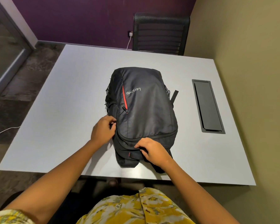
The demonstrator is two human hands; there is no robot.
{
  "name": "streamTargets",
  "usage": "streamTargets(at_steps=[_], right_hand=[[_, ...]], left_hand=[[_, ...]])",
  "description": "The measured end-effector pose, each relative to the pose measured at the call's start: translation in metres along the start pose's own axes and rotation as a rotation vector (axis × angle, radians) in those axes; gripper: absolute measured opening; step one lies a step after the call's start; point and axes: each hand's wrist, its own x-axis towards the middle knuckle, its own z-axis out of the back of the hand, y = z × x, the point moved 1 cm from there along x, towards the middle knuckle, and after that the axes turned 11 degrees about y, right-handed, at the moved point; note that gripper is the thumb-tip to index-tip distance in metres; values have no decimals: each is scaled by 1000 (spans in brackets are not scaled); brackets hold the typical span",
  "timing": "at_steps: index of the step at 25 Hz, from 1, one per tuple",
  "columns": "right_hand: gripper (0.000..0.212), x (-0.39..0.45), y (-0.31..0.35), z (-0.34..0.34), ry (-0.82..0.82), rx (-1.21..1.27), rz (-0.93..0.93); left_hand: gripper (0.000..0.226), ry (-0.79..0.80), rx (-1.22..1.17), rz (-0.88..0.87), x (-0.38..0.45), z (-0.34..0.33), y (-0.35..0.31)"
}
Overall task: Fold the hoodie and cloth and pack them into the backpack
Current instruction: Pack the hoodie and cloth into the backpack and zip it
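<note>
Both hands pinch the backpack (142, 110) near the desk's (71, 94) front edge: left hand (103, 128) at the zipper, right hand (152, 150) steadying fabric; pull smoothly.

The backpack (145, 113) is black, with a thin red stripe (124, 99) running along its front zipper, a small red tag (129, 155) near its near end, and grey lettering (133, 91) across the front panel. Black mesh (107, 91) shows on its side pockets. The counter (71, 94) beneath it is plain pale grey, with a dark grey rectangular panel (208, 106) set into it. The chair (160, 34) is black, in front of a deep purple wall (79, 18); the side wall (249, 46) is olive-beige. A white cable (128, 42) hangs from the purple wall. The person's garment (136, 207) is yellow with a white and grey-green floral print. The floor (31, 70) is mottled grey-brown.
</note>
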Motion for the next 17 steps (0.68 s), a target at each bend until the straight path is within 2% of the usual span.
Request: streamTargets(at_steps=[4, 7, 11, 14, 17], right_hand=[[25, -22, -21, 5, -116, 34, -42], [21, -38, -33, 7, -198, 70, -83], [21, -54, -40, 9, -247, 65, -120], [21, -62, -40, 10, -273, 63, -167], [21, -69, -40, 11, -275, 60, -196]], left_hand=[[17, -73, -89, -64, -39, -19, -21], [18, -98, 9, -187, -68, -29, -38], [19, 177, 120, -433, -94, -49, -62], [22, 322, 289, -517, -92, -59, -76], [38, 484, 545, -533, -92, -73, -83]])
